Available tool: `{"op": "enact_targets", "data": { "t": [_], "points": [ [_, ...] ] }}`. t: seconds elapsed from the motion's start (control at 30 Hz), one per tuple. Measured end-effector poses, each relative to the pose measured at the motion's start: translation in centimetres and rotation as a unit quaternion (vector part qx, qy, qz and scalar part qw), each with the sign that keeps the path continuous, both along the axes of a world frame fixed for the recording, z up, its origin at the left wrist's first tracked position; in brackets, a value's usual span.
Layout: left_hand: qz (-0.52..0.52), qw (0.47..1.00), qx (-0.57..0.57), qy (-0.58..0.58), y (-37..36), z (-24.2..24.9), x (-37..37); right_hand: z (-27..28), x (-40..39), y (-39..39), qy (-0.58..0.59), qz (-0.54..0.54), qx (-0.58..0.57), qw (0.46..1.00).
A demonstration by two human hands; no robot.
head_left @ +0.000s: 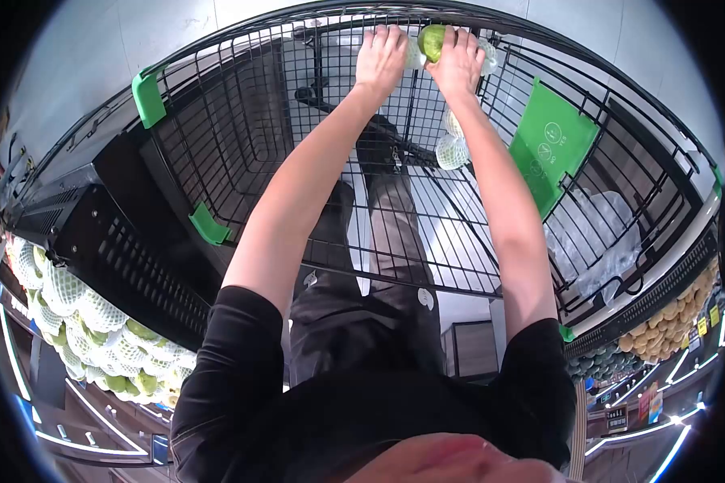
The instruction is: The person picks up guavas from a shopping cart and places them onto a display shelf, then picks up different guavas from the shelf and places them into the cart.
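Both arms reach into a black wire shopping cart (258,161). My right hand (459,63) is closed around a green fruit (432,42) near the cart's far side. Just left of it, my left hand (382,58) has its fingers bent beside a white foam net (415,53); what those fingers hold, if anything, is hidden. Another foam net (488,58) shows right of my right hand. Closer in, a round item in white foam net (452,151) rests in the cart, touching a second netted one (453,123).
A green panel (552,145) stands at the cart's right, with a clear plastic bag (596,233) beyond it. Netted green fruit (97,322) is piled at left behind a black slotted panel (129,266). Brown produce (669,322) lies on the right.
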State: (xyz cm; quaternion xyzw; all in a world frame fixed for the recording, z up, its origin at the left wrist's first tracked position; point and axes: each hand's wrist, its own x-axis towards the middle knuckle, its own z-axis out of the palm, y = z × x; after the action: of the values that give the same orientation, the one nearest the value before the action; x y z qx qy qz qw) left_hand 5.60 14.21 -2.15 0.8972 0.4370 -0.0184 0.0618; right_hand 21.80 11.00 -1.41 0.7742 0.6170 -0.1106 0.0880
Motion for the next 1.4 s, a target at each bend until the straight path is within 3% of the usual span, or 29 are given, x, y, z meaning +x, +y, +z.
{"op": "enact_targets", "data": {
  "t": [0.13, 0.23, 0.3, 0.37, 0.4, 0.47, 0.5, 0.53, 0.57, 0.63, 0.67, 0.7, 0.73, 0.77, 0.8, 0.87, 0.97, 1.0, 1.07, 1.1, 1.13, 1.17, 1.23, 1.27, 1.33, 1.4],
  "points": [
    [-0.031, 0.998, -0.044, 0.035, -1.0, 0.1, -1.0, -0.6, -0.1, -0.1, 0.006, 0.011, 0.021, 1.0],
    [0.073, 0.981, -0.18, -0.024, -0.8, 2.7, -2.1, 0.1, 0.2, -0.3, 0.035, 0.017, 0.032, 0.999],
    [0.223, 0.916, -0.295, -0.157, -0.4, 5.6, -3.7, 2.3, -0.1, -1.1, 0.111, -0.016, 0.079, 0.991],
    [0.368, 0.783, -0.4, -0.304, 0.1, 11.3, -5.7, 6.5, -1.4, -1.7, 0.209, -0.09, 0.102, 0.968],
    [0.404, 0.702, -0.456, -0.368, 0.3, 14.4, -7.4, 8.3, -1.7, -2.4, 0.351, -0.164, 0.094, 0.917],
    [0.384, 0.561, -0.484, -0.551, -0.5, 19.2, -11.2, 11.9, -2.3, -4.3, 0.602, -0.29, 0.062, 0.741],
    [0.362, 0.477, -0.49, -0.633, -1.4, 21.7, -13.1, 16.4, -3.0, -4.6, 0.667, -0.317, 0.028, 0.674],
    [0.345, 0.408, -0.495, -0.685, -2.5, 25.3, -14.9, 19.5, -4.2, -5.2, 0.747, -0.319, 0.039, 0.582],
    [0.324, 0.335, -0.496, -0.733, -4.0, 28.9, -16.8, 22.5, -5.1, -6.1, 0.789, -0.302, 0.015, 0.534],
    [0.293, 0.256, -0.494, -0.778, -7.8, 34.0, -20.8, 28.1, -6.9, -7.7, 0.861, -0.263, -0.038, 0.433],
    [0.305, 0.257, -0.504, -0.766, -8.9, 36.2, -21.9, 30.5, -8.3, -8.1, 0.889, -0.232, -0.059, 0.39],
    [0.181, 0.259, -0.52, -0.793, -8.2, 40.9, -21.8, 32.9, -10.3, -8.1, 0.915, -0.196, -0.081, 0.344],
    [0.114, 0.242, -0.505, -0.82, -9.3, 43.1, -22.5, 38.2, -13.6, -6.9, 0.958, -0.096, -0.094, 0.255],
    [0.048, 0.226, -0.488, -0.842, -10.7, 45.4, -23.1, 39.8, -15.6, -7.3, 0.947, -0.074, -0.132, 0.282],
    [0.102, 0.199, -0.412, -0.883, -12.6, 50.1, -22.7, 41.0, -17.5, -7.7, 0.935, -0.052, -0.169, 0.308],
    [0.025, 0.198, -0.422, -0.884, -14.9, 52.7, -24.5, 44.5, -20.4, -8.3, 0.945, -0.091, -0.268, 0.165],
    [-0.036, 0.184, -0.409, -0.893, -19.0, 58.3, -26.9, 52.6, -26.9, -10.4, 0.929, -0.057, -0.359, -0.074],
    [-0.053, 0.167, -0.394, -0.902, -20.9, 59.8, -27.8, 53.6, -28.7, -11.5, 0.915, -0.009, -0.392, -0.101],
    [-0.075, 0.13, -0.369, -0.917, -24.8, 61.7, -29.8, 59.7, -32.0, -15.0, 0.919, -0.063, -0.378, -0.096],
    [-0.079, 0.089, -0.349, -0.93, -26.6, 62.7, -30.5, 62.1, -33.7, -16.5, 0.92, -0.088, -0.37, -0.092],
    [-0.084, 0.049, -0.329, -0.939, -28.8, 63.7, -31.1, 63.1, -35.6, -18.0, 0.911, -0.085, -0.379, -0.135],
    [-0.091, 0.007, -0.309, -0.947, -30.9, 64.4, -31.7, 64.5, -36.9, -19.4, 0.903, -0.104, -0.398, -0.126],
    [-0.135, 0.025, -0.267, -0.954, -34.2, 65.2, -33.2, 67.2, -39.2, -22.2, 0.884, -0.148, -0.431, -0.104],
    [-0.164, 0.033, -0.254, -0.953, -35.7, 66.1, -33.9, 67.9, -40.5, -23.6, 0.865, -0.156, -0.459, -0.128],
    [-0.203, 0.031, -0.238, -0.949, -38.5, 66.3, -35.7, 68.0, -42.7, -26.0, 0.857, -0.138, -0.485, -0.103],
    [-0.176, 0.059, -0.183, -0.965, -41.7, 67.3, -37.4, 68.3, -44.7, -28.3, 0.857, -0.109, -0.499, -0.065]
  ]
}}
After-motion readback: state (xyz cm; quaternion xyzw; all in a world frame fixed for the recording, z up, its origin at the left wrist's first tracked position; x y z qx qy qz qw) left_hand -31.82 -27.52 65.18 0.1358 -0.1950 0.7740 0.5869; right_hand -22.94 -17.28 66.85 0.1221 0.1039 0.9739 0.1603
